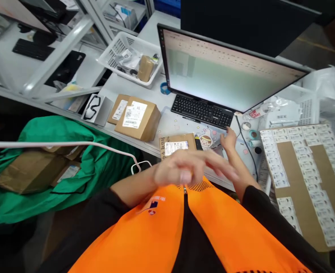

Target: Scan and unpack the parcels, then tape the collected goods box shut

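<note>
My left hand is raised in front of my chest, fingers stretched out and slightly blurred, with nothing seen in it. Behind it on the desk lies a small flat cardboard parcel with a white label, partly covered by the hand. My right hand is over the patterned desk mat, by the near right corner of the black keyboard. Its thumb and fingers look apart, and I see nothing held. A small black item lies at the parcel's right end.
A large monitor stands behind the keyboard. Left are a labelled carton, a white box and a white basket. A green sack of parcels is lower left; a label-covered cardboard sheet leans right.
</note>
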A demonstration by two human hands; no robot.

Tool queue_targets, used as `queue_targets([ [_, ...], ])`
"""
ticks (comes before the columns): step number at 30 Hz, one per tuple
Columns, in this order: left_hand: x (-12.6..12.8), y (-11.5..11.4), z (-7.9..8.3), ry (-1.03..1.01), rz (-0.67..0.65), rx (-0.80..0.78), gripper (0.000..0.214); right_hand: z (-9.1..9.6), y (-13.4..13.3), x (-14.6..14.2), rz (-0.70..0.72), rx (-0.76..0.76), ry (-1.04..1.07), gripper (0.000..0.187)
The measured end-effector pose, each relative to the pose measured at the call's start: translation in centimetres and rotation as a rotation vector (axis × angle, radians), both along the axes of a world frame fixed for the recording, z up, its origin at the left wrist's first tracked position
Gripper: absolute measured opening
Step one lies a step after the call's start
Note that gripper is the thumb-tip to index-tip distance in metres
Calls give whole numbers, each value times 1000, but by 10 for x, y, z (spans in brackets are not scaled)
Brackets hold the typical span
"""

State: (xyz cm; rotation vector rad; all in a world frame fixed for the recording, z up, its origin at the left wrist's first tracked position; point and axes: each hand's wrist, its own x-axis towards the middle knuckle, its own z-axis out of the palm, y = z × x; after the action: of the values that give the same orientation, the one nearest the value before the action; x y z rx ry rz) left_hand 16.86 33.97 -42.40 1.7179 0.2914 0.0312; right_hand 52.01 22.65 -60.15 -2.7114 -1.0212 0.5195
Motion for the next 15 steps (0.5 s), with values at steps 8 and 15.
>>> queue_targets([
  [8, -50, 16, -140, 370, 371, 415, 63, -29, 84, 28, -29, -301, 173, 62],
  [15, -63, 10, -178, 567, 381, 557, 120, -34, 98, 21, -40, -348, 148, 70],
])
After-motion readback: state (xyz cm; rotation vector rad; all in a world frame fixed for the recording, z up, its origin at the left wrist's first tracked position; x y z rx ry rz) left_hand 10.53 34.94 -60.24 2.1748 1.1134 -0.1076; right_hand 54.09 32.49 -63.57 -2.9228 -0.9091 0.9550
